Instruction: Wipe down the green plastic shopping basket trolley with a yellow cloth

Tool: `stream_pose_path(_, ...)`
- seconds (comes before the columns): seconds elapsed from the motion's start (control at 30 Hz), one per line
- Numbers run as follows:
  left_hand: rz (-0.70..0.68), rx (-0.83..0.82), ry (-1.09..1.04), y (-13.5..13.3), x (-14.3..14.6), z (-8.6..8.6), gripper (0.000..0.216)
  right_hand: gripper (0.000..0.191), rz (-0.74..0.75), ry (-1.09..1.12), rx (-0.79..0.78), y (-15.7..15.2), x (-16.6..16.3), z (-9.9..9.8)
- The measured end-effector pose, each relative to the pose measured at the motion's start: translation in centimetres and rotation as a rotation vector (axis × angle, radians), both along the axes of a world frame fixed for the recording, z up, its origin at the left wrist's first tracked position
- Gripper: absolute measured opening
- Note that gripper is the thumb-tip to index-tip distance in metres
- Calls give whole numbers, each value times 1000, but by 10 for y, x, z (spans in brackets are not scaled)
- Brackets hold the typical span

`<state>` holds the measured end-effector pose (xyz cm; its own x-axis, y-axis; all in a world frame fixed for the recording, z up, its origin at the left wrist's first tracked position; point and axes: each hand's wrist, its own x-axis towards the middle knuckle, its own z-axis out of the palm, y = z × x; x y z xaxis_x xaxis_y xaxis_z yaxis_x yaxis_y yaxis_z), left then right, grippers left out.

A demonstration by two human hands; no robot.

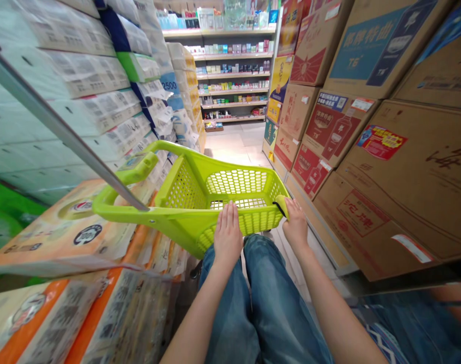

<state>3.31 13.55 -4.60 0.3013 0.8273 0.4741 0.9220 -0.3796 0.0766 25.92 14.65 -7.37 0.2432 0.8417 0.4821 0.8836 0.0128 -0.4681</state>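
Forearms (194, 316) reach out: left hand (229, 232) open flat on cart's (185, 215) near rim, right hand (295, 223) gripping cloth (282, 204) at its right corner.

The white-and-blue plastic-wrapped package (169, 91) at left shows "2500", and the cream-and-orange soft pack (112, 237) below reads "100%" on a dark round badge. At right, the blue-panelled brown cardboard carton (367, 45) bears "郎牌特曲" and "T6", the red-panelled brown cardboard carton (331, 124) repeats "T6", and the red-framed brown cardboard carton (382, 242) reads "沱牌".
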Motion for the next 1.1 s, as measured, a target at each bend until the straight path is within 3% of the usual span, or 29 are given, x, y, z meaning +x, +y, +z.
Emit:
stream_pose_path(0.1,13,0,9,0,0,1,76,78,16,-43,-7,-1,-40,7)
stream_pose_path(0.23,22,7,18,0,0,-1,73,75,187,-79,3,-4,-100,19)
stream_pose_path(0.33,27,10,7,0,0,-1,73,71,261,-87,6,-4,-117,24)
stream_pose_path(0.5,10,-8,-3,-1,1,0,80,72,274,-150,3,-4,-77,17)
stream_pose_path(0.7,-4,-1,4,-1,-1,-2,79,77,99,-69,26,-1,0,-2)
stream_pose_path(0.8,6,-6,9,0,0,-2,77,80,17,-15,8,1,7,-2)
stream_pose_path(0.93,14,1,7,0,1,-1,77,77,-20,-64,-32,-1,-42,10)
stream_pose_path(1.1,36,13,25,0,0,-1,70,69,215,-122,-52,-6,-115,23)
